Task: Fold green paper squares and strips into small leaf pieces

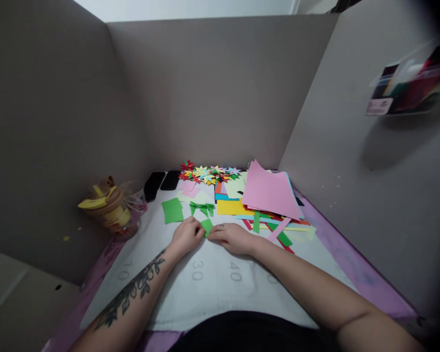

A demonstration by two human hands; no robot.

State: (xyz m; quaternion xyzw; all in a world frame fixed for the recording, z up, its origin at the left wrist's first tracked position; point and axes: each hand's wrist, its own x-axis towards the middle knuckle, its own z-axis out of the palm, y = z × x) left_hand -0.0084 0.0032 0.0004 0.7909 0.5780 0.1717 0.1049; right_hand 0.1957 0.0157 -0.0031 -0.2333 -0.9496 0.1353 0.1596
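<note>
A small green paper piece point(207, 226) lies on the white mat point(205, 288), pinched from both sides. My left hand point(186, 235) grips its left edge with closed fingers. My right hand point(231, 237) presses its right edge, fingers together. Just beyond them lie folded green paper shapes point(203, 208) and a green paper square point(172, 210).
A pile of coloured sheets topped by pink paper point(269, 191) sits at the right, with loose strips point(278, 230) in front. Folded paper stars point(209, 173) line the back. Two black phones point(161, 182) lie at back left. A clear jar with yellow tape point(110, 210) stands left. Grey partition walls enclose the desk.
</note>
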